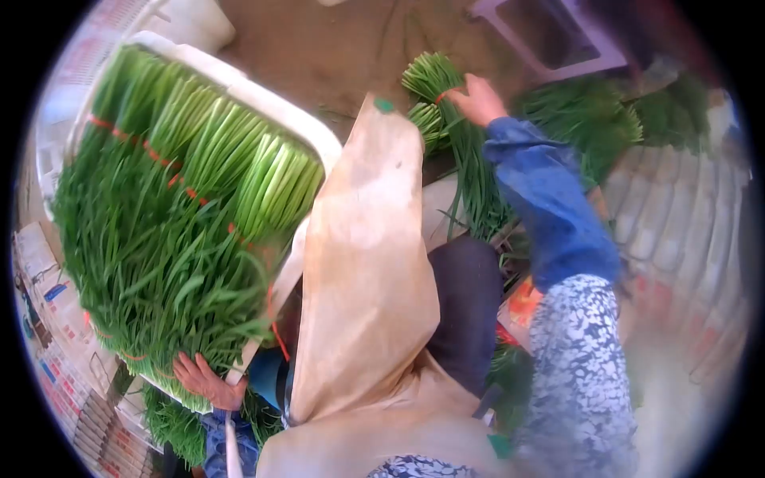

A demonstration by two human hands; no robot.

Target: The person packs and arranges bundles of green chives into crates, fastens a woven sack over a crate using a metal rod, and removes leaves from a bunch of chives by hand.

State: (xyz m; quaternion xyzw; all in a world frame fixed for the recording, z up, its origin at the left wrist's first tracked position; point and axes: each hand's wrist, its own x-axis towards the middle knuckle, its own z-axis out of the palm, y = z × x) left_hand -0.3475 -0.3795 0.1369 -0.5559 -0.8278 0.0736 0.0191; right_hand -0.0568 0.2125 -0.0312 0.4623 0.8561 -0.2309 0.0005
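At the upper middle, my right hand [478,101] is closed around a bunch of garlic chives [458,135] near its red band. The cut stem ends point up and the leaves hang down toward my knee. A second bunch [429,126] lies just beside it. My left hand [209,382] rests with its fingers stretched out against the near end of the chives packed in a white foam box [263,107]. Inside the box, several banded bunches [179,159] lie side by side, pale stems toward the far side and leaves toward me.
A beige apron [370,263] covers my lap between the box and my right arm. More loose chives [578,119] lie at the right, near a purple plastic stool [574,40]. Stacked printed cartons [68,342] stand at the left. A loose red band [276,323] hangs at the box edge.
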